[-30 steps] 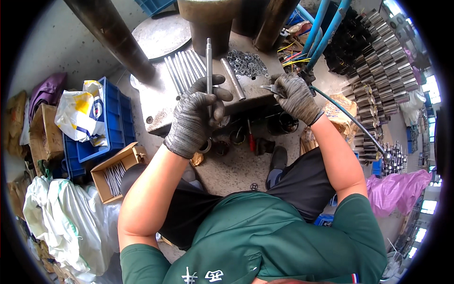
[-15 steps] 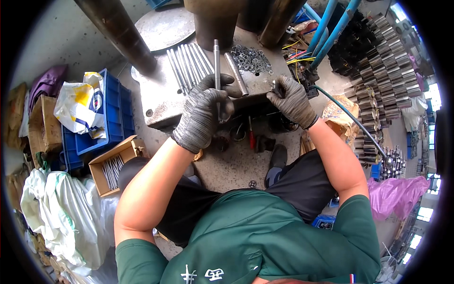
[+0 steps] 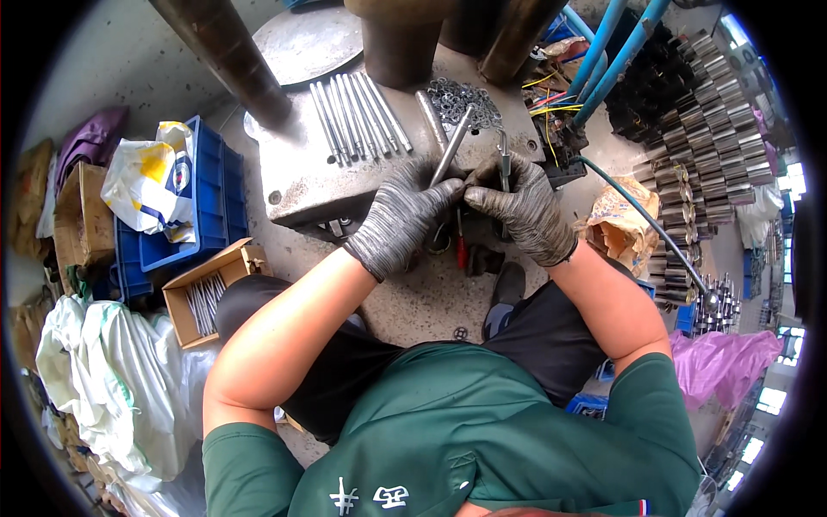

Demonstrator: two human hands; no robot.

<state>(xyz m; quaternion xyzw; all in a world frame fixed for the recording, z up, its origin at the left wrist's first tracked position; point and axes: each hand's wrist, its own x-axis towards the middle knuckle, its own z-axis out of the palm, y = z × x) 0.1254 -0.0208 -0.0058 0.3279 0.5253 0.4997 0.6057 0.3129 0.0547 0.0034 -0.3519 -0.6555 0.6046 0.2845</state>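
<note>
Both my hands wear grey knit work gloves and meet just above the front edge of a metal bench block (image 3: 293, 185). My left hand (image 3: 401, 211) is closed round a slim steel rod (image 3: 454, 142), which tilts up and to the right. Close beside it, my right hand (image 3: 525, 211) is wrapped round a slim metal tool with a bent tip (image 3: 504, 151); its lower part is hidden by the fingers. The fingertips of both hands nearly touch at the rod's lower end. Behind them lie a row of steel rods (image 3: 357, 116), a thicker round bar (image 3: 431, 119) and a pile of small metal rings (image 3: 465, 102).
Dark upright columns (image 3: 401, 52) rise behind the bench. To the left are a blue crate (image 3: 215, 189) and a cardboard box of rods (image 3: 207, 302). A red-handled tool (image 3: 461, 252) is below the bench edge. Stacked metal cylinders (image 3: 715, 129) stand at right.
My left hand has moved right and tilted the rod from upright. My right hand has come left to meet it, and the bent-tipped tool now shows in its grip.
</note>
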